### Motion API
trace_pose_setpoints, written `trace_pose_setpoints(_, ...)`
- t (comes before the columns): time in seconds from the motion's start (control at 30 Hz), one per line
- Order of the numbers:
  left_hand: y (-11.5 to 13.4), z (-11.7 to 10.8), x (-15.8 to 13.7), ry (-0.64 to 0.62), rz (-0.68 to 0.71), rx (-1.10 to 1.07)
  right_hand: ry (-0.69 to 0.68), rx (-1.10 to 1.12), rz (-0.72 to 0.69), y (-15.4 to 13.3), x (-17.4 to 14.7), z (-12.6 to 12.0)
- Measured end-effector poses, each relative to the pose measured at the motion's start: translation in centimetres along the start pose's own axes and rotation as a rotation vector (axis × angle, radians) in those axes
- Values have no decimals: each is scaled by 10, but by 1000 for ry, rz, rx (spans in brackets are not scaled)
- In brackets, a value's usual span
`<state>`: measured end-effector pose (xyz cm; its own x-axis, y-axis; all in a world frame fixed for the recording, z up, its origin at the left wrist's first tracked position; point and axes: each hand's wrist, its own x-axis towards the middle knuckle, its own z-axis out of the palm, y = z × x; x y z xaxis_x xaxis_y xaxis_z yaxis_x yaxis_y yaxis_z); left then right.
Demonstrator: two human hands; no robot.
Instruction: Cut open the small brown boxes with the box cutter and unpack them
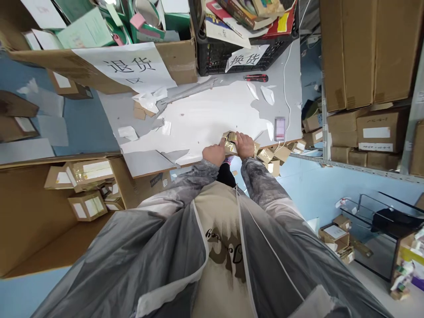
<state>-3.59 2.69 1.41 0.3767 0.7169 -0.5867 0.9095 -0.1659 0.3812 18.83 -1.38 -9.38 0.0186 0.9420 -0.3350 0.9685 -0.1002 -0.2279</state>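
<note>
A small taped cardboard box [231, 145] sits between both hands at the table's front edge. My left hand [214, 153] is closed on the box's left side. On the other side, my right hand [245, 145] has its fingers wrapped over the box's right and top part. Shiny tape covers the cardboard, and a dark gap shows near its top. Fingertips of both hands are partly hidden.
A red and black utility knife [256, 77] lies behind, near a black crate [245, 53] of books. A phone [280, 128] with a white cable is at right. Paper scraps [128, 133] lie left. A large carton [36, 212] holding small boxes stands at lower left.
</note>
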Motion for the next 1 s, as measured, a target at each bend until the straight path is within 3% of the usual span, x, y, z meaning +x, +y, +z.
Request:
trace_pose_setpoints(0.13, 30, 10, -10, -36, 0, 42, -2, 9, 26, -1, 0, 7)
trace_pose_setpoints(0.23, 35, 11, -9, -47, -16, 54, 5, 42, 32, 0, 0, 9)
trace_pose_setpoints(0.47, 8, 4, -18, -140, 98, 159, 67, 120, 96, -4, 13, 10)
trace_pose_setpoints(0.7, -8, 2, -22, -156, 103, 238, -1, -33, 210, -14, 33, -19)
trace_pose_setpoints(0.87, -9, -13, -15, -160, 36, 183, 167, -105, 234, -23, 3, -27)
trace_pose_setpoints(1.0, -21, -13, -13, -159, 17, 115, 1, -87, 289, -50, -37, -16)
